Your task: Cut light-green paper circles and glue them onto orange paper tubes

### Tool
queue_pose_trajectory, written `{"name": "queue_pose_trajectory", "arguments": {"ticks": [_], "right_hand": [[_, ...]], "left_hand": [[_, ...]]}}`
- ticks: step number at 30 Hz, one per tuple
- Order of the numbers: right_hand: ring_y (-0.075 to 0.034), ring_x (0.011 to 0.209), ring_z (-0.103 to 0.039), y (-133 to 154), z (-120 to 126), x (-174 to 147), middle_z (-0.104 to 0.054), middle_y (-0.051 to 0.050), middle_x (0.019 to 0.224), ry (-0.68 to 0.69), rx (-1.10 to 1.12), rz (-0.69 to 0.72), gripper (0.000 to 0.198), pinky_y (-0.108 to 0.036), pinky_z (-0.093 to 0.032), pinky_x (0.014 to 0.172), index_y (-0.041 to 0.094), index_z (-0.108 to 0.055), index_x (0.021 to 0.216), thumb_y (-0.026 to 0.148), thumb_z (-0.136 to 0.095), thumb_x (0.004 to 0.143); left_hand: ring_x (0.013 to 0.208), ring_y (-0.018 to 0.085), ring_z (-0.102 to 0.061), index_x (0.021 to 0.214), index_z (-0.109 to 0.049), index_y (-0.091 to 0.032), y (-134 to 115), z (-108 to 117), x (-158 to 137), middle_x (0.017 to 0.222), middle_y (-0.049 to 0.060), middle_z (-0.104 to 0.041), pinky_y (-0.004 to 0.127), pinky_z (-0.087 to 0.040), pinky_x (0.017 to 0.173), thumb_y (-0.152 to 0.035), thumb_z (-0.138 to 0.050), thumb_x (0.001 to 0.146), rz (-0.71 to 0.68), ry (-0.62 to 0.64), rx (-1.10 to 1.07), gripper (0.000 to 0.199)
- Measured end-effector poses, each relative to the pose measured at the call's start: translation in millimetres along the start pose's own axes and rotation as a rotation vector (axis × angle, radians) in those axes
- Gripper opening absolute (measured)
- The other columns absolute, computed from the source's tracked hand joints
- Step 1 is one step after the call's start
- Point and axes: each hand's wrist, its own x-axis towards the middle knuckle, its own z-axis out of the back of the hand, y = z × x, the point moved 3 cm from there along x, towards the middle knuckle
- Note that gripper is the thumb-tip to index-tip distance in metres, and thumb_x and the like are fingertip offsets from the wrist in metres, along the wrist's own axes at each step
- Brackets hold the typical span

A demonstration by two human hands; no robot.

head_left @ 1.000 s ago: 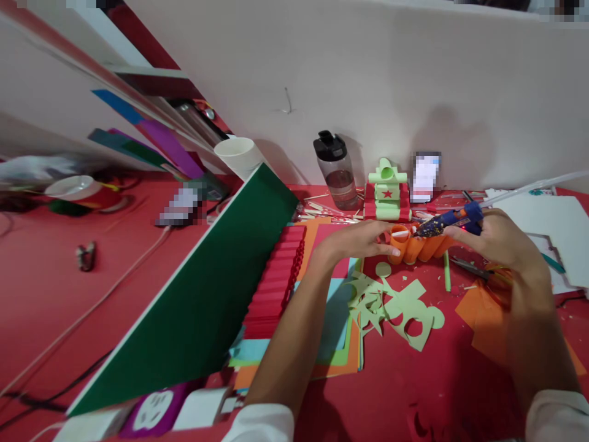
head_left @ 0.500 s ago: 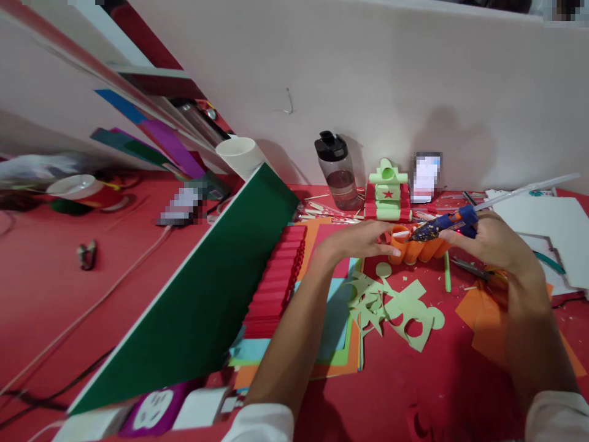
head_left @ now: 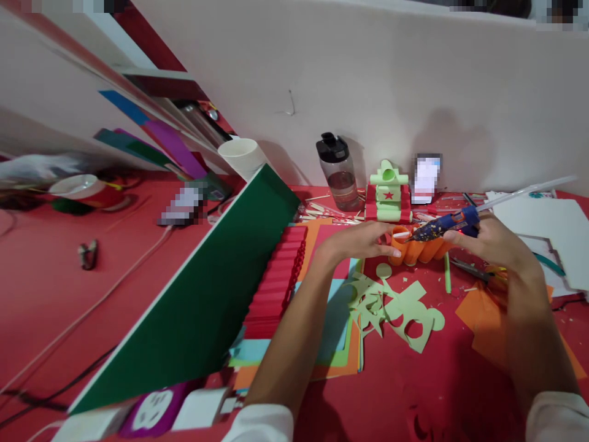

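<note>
Glue gun (head_left: 442, 226): long axis slants; we read nozzle (head_left: 411, 238) down-left, glue stick (head_left: 534, 189) up-right.
Nozzle: beside the leftmost tube (head_left: 402, 248); contact, we cannot tell.
Right hand (head_left: 499, 247): fingers wrapped round the gun.
Left hand (head_left: 365, 239): thumb and fingers narrowed on the leftmost tube.
Orange tube row (head_left: 418, 252): we see it run left to right, leftmost mouth upward, before the green-and-red paper model (head_left: 389, 197).

White sleeves (head_left: 261, 423) leave both forearms (head_left: 294, 325) bare.
</note>
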Motion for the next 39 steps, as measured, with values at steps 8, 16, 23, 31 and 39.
{"name": "queue_pose_trajectory", "arguments": {"ticks": [8, 16, 23, 31, 39], "right_hand": [[-0.029, 0.092, -0.074, -3, 4, 0, -0.083, -0.005, 0.099, -0.064, -0.008, 0.012, 0.032, -0.042, -0.056, 0.088, 0.024, -0.081, 0.095, 0.054, -0.071, 0.093], [-0.029, 0.098, -0.074, -2, 0, 0, -0.083, -0.005, 0.104, -0.020, -0.058, -0.007, 0.032, -0.041, -0.054, 0.092, 0.026, -0.083, 0.099, 0.056, -0.071, 0.094], [-0.030, 0.100, -0.075, 2, -4, 0, -0.083, -0.005, 0.107, -0.024, -0.051, 0.005, 0.033, -0.040, -0.054, 0.093, 0.025, -0.082, 0.098, 0.056, -0.072, 0.094], [-0.028, 0.087, -0.074, 7, -10, 1, -0.082, -0.004, 0.091, -0.056, -0.104, 0.028, 0.033, -0.039, -0.055, 0.083, 0.025, -0.080, 0.091, 0.057, -0.069, 0.094], [-0.029, 0.090, -0.075, 8, -14, 2, -0.082, -0.005, 0.094, -0.074, -0.080, 0.041, 0.033, -0.040, -0.056, 0.085, 0.026, -0.079, 0.090, 0.056, -0.069, 0.096]], "left_hand": [[0.094, 0.025, -0.073, 0.132, -0.067, -0.019, 1, 0, 1, 0.112, 0.010, -0.079, 0.033, -0.051, 0.078, -0.059, -0.070, 0.097, -0.006, -0.009, 0.005, 0.053], [0.091, 0.024, -0.072, 0.117, -0.069, -0.017, 0, 0, 2, 0.109, 0.010, -0.079, 0.032, -0.049, 0.074, -0.058, -0.070, 0.097, 0.008, 0.002, -0.004, 0.046], [0.084, 0.023, -0.069, 0.107, -0.068, -0.017, 3, 0, 2, 0.103, 0.009, -0.076, 0.032, -0.047, 0.071, -0.062, -0.069, 0.096, 0.019, -0.016, 0.040, 0.046], [0.086, 0.023, -0.069, 0.110, -0.068, -0.019, 3, -2, 2, 0.102, 0.007, -0.076, 0.032, -0.049, 0.073, -0.064, -0.068, 0.095, 0.002, -0.016, 0.018, 0.048], [0.082, 0.023, -0.067, 0.115, -0.069, -0.019, 2, -1, 2, 0.096, 0.007, -0.075, 0.032, -0.049, 0.073, -0.066, -0.066, 0.095, 0.003, -0.002, 0.005, 0.051]]}}
